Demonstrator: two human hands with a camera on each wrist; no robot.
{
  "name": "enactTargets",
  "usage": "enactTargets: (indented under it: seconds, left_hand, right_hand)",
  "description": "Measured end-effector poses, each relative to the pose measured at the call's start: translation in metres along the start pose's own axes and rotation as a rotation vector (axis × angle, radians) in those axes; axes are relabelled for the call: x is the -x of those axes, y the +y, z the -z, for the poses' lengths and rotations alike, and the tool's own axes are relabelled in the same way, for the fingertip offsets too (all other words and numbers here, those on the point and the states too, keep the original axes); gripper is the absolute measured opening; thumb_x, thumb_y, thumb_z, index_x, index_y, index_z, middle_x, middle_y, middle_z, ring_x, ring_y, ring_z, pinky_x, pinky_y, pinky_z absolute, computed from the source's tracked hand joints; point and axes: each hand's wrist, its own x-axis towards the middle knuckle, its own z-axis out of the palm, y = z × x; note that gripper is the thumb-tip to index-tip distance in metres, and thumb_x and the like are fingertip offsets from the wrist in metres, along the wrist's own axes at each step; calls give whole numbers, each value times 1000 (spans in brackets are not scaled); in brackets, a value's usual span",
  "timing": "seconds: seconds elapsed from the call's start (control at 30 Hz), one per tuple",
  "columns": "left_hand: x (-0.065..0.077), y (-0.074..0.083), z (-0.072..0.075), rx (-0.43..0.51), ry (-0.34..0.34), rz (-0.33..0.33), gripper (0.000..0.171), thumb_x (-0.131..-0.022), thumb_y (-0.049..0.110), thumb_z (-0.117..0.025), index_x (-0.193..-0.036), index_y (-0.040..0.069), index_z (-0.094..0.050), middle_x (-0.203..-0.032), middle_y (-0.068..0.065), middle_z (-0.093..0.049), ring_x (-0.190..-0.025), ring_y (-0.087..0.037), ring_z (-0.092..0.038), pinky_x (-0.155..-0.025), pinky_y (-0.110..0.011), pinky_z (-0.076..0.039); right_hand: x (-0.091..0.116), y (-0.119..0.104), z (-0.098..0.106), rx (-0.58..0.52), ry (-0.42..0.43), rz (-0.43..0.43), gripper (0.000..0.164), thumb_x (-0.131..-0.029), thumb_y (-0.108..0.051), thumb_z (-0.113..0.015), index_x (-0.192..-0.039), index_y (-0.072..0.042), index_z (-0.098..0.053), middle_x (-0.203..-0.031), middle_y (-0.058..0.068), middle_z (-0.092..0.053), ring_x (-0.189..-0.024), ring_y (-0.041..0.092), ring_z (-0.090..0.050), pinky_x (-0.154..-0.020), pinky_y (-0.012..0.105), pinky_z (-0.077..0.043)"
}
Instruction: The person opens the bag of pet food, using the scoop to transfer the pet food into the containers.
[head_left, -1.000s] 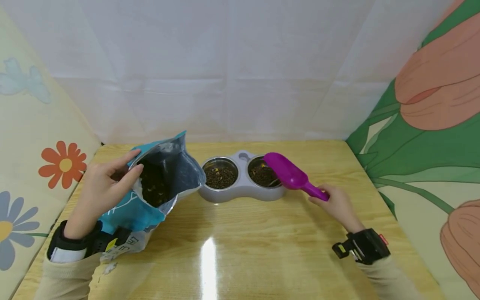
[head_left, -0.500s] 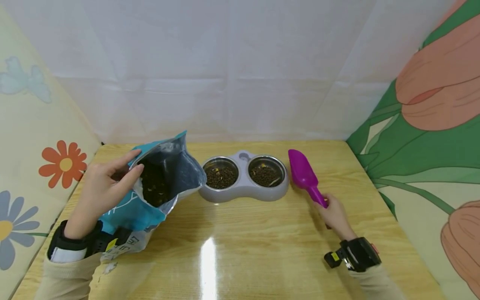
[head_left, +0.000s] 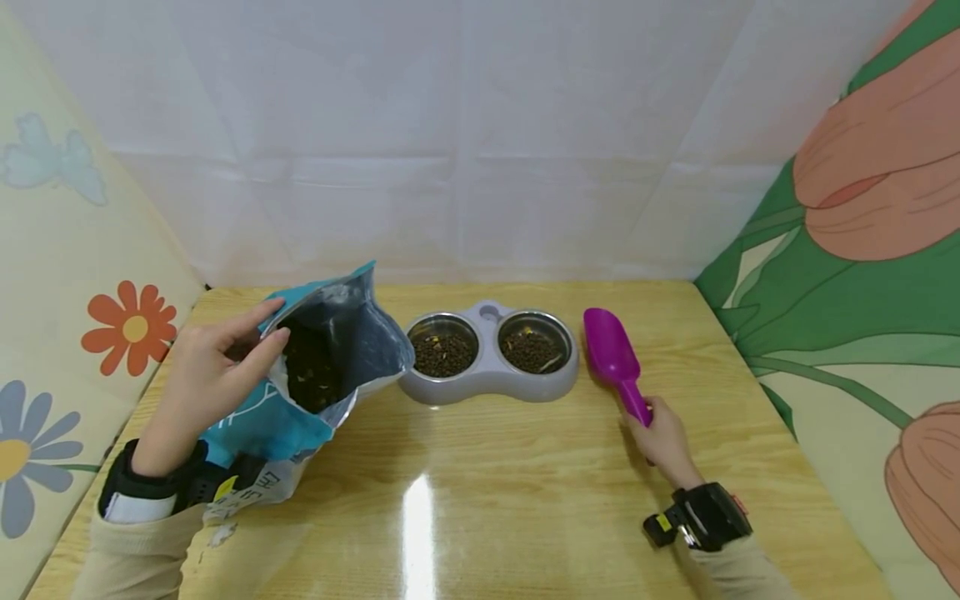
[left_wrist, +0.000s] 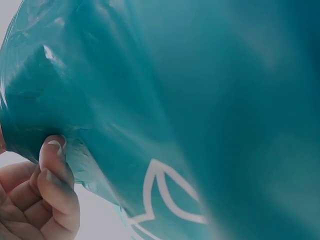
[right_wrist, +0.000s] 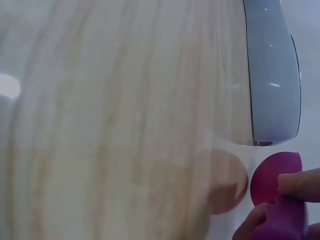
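Note:
My left hand (head_left: pixel 213 367) grips the rim of an opened blue pouch (head_left: pixel 273 421) between thumb and fingers. Dark loose contents show inside its silvery lining; the left wrist view is filled by the pouch's blue side (left_wrist: pixel 150 100). My right hand (head_left: pixel 663 439) holds a purple scoop (head_left: pixel 611 346) by its handle, the scoop's hollow facing up. Just right of a grey double bowl stand (head_left: pixel 487 383), the scoop is apart from it. Brown pellets lie in both steel bowls, the left bowl (head_left: pixel 444 317) and the right bowl (head_left: pixel 534 315).
The wooden table (head_left: pixel 510 500) runs up to a white cloth backdrop (head_left: pixel 465 150). A floral panel (head_left: pixel 45 292) stands at the left and another floral panel (head_left: pixel 870 275) at the right. A small pale scrap (head_left: pixel 222 534) lies by the pouch's base.
The purple scoop has moved right, off the right bowl, and turned more upright in view. It has lowered slightly toward me since half a second ago. The left hand and pouch stay put.

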Motion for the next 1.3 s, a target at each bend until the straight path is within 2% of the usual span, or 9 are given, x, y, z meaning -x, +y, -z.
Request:
enactTargets:
  seconds: [0.5, 0.6, 0.73, 0.97, 1.07, 1.2, 1.3]
  left_hand:
    - [2, 0, 0, 9, 4, 3, 45, -71, -12, -65, -115, -5, -62, -48, 11, -34, -41, 1, -31, -40, -17, -22]
    - [2, 0, -1, 15, 5, 0, 45, -71, -12, -65, -115, -5, -61, -48, 10, -34, -41, 1, -31, -40, -17, -22]
    - [2, 0, -1, 16, 5, -3, 45, -71, -12, -65, -116, -5, -61, -48, 10, -35, -41, 1, -31, -40, -17, -22]
    - [1, 0, -1, 3, 8, -14, 44, -71, -11, -65, -115, -5, -62, -48, 10, -34, -41, 1, -29, -39, -17, -21]
    - [0, 0, -1, 1, 6, -14, 45, -71, -12, -65, -115, -5, -62, -47, 10, -34, -40, 1, -29, -39, -17, -21]
    - [0, 1, -1, -7, 6, -6, 45, -71, -11, -65, -115, -5, -62, -47, 11, -33, -40, 1, -29, -39, -17, -20]
    - [0, 1, -1, -18, 7, -7, 45, -71, -11, -65, -115, -4, -62, -47, 11, -33, -40, 1, -28, -39, -17, -20]
  right_hand:
    - [2, 6, -5, 33, 14, -34, 49, -85, -8, -57, -122, 18, -38, -92, 31, -50, -57, 22, -51, -45, 30, -44]
    - [3, 7, -6, 52, 10, -41, 52, -84, -8, -59, -124, 18, -38, -98, 33, -50, -69, 29, -55, -54, 33, -46]
    - [3, 7, -5, 70, -3, -42, 61, -83, -11, -62, -128, 18, -34, -110, 35, -48, -91, 41, -52, -73, 44, -45]
    - [5, 2, -3, 56, -8, -12, 73, -80, -11, -66, -134, 17, -26, -121, 37, -41, -107, 48, -45, -88, 55, -37]
    - [4, -2, -5, 48, 58, 49, 74, -78, -10, -66, -134, 17, -26, -126, 37, -36, -115, 50, -35, -94, 57, -29]
    - [3, -11, -13, 10, 242, 256, 61, -74, -5, -67, -124, 17, -40, -121, 38, -41, -114, 51, -31, -96, 57, -20]
    - [3, -25, -20, -25, 293, 361, 52, -74, -2, -66, -118, 17, -46, -116, 38, -44, -112, 50, -32, -96, 56, -19]
